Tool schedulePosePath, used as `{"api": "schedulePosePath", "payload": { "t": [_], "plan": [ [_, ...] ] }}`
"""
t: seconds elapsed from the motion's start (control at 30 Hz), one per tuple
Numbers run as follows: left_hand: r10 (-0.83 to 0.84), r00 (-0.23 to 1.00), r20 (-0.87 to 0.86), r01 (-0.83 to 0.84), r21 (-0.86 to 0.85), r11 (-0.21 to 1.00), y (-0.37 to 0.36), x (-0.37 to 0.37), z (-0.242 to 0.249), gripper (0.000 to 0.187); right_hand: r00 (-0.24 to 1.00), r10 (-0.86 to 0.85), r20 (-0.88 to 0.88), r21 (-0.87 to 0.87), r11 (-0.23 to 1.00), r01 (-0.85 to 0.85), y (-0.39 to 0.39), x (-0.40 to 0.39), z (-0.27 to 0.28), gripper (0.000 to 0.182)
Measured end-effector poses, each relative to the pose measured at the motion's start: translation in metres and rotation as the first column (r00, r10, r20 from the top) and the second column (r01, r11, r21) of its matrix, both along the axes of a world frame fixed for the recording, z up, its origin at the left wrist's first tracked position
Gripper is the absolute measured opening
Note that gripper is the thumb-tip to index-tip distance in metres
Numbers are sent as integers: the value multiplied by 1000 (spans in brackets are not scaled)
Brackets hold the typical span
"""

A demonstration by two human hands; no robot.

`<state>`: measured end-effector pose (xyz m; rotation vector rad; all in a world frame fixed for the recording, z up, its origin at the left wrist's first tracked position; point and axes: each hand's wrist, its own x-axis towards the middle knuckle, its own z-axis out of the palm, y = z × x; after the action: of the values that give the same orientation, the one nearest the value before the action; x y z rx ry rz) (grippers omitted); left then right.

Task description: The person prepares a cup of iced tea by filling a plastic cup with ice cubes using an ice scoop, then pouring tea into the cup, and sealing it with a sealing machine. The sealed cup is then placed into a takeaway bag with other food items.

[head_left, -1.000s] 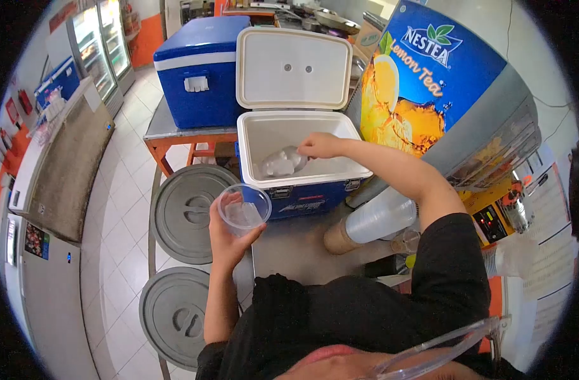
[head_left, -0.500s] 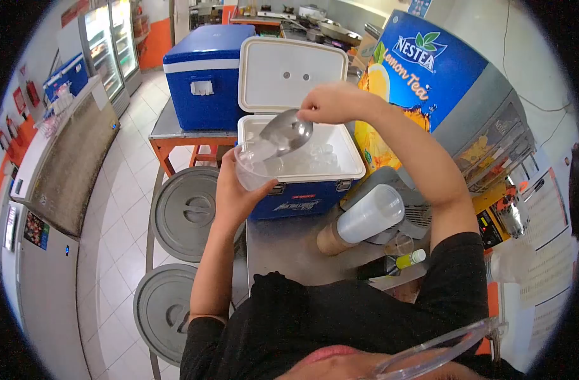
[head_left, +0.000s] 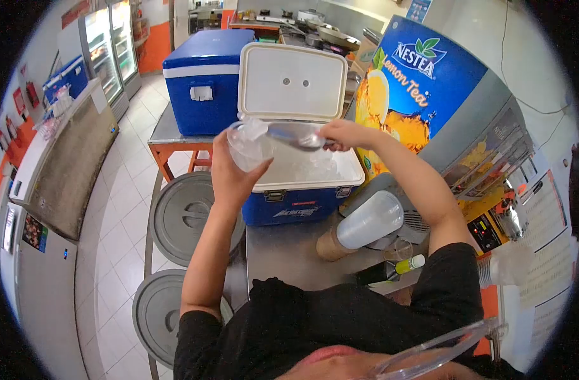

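Observation:
My left hand (head_left: pixel 229 168) is wrapped round a clear plastic cup (head_left: pixel 247 151) with ice at its mouth, held over the front left corner of an open blue cooler (head_left: pixel 283 206). In my right hand (head_left: pixel 346 135) is the handle of a metal scoop (head_left: pixel 299 138), blurred by motion and roughly level, its tip against or close to the ice at the cup's rim. Ice (head_left: pixel 314 166) lies inside the cooler below the scoop. The cooler's white lid (head_left: pixel 294 82) stands raised behind.
Right of the cooler are stacked clear cups (head_left: pixel 370 220), a green-labelled bottle (head_left: pixel 408 264) and a Nestea dispenser (head_left: pixel 416 82). A closed blue cooler (head_left: pixel 204 82) stands back left. Two grey round lids (head_left: pixel 191 218) are at the left, below the counter.
The scoop has tipped from steeply slanted to nearly level, and my right hand has moved right and down. The cup has shifted slightly up and left, with ice now at its rim.

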<state>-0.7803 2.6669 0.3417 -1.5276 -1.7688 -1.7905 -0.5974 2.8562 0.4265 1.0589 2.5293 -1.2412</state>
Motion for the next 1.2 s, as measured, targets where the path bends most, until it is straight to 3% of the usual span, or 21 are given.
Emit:
{"api": "schedulePosePath", "payload": {
  "t": [0.03,0.17,0.23,0.33,0.4,0.47,0.6,0.67,0.7,0.73,0.77,0.8,0.83,0.87,0.93,0.97,1.0,1.03,1.07,1.13,1.2],
  "plan": [
    [-16,1000,26,14,78,997,9,-2,3,75,994,-51,-92,-46,998,47,5,1,7,41],
    [-65,997,42,63,58,996,49,-2,15,75,959,-163,-230,26,985,173,13,11,46,41],
    [-99,994,51,100,-13,995,69,0,14,75,886,-250,-390,-188,964,189,15,14,59,36],
    [-146,986,82,156,-130,979,93,5,4,77,799,-421,-429,-333,896,293,22,9,50,35],
    [-165,980,107,182,-175,968,106,7,-9,78,793,-517,-323,-339,845,413,26,0,16,32],
    [-178,976,-128,158,-149,976,113,7,-20,80,930,-366,-30,-176,918,356,16,-5,-2,33],
    [-199,977,-75,182,-188,965,115,4,-30,80,901,-431,-50,-270,874,403,10,-5,-5,38],
    [-143,979,-143,112,-206,972,111,2,-26,79,843,-507,-181,-237,854,463,21,-2,0,38],
    [-146,979,-139,114,-215,970,109,1,-25,79,864,-478,-160,-155,876,456,26,2,2,40],
    [-73,965,-253,17,-217,976,108,0,-23,77,863,-481,-155,-161,874,458,32,4,-4,40],
    [-1,932,-363,-79,-207,975,107,-1,-22,75,927,-355,-125,100,925,367,39,7,-15,41],
    [-3,933,-360,-78,-210,975,106,-1,-21,75,971,-231,-58,351,906,237,47,10,-25,42],
    [101,875,-474,-168,-103,980,106,-1,-20,73,990,-142,26,560,822,103,46,11,-26,44],
    [212,794,-569,-246,17,969,105,0,-18,72,990,-139,31,561,822,98,44,13,-26,44],
    [222,836,-503,-242,26,970,104,2,-16,71,965,-206,162,783,622,1,38,15,-26,43],
    [225,870,-439,-233,36,972,104,1,-16,70,965,-200,166,783,622,-6,41,10,-27,43],
    [228,870,-437,-238,34,971,105,-1,-19,70,956,-214,202,609,792,49,44,3,-29,41],
    [194,945,-263,-192,33,981,107,-3,-23,70,946,-220,239,400,910,111,46,-5,-33,39],
    [149,985,-81,-146,42,988,108,-5,-24,70,946,-217,240,401,910,107,44,-13,-40,39],
    [138,990,-18,-136,62,989,110,-10,-26,71,918,93,385,610,721,-329,37,-35,-63,35],
    [125,991,39,-128,84,988,110,-13,-26,73,851,188,490,608,626,-489,41,-62,-107,34]
  ]
}}
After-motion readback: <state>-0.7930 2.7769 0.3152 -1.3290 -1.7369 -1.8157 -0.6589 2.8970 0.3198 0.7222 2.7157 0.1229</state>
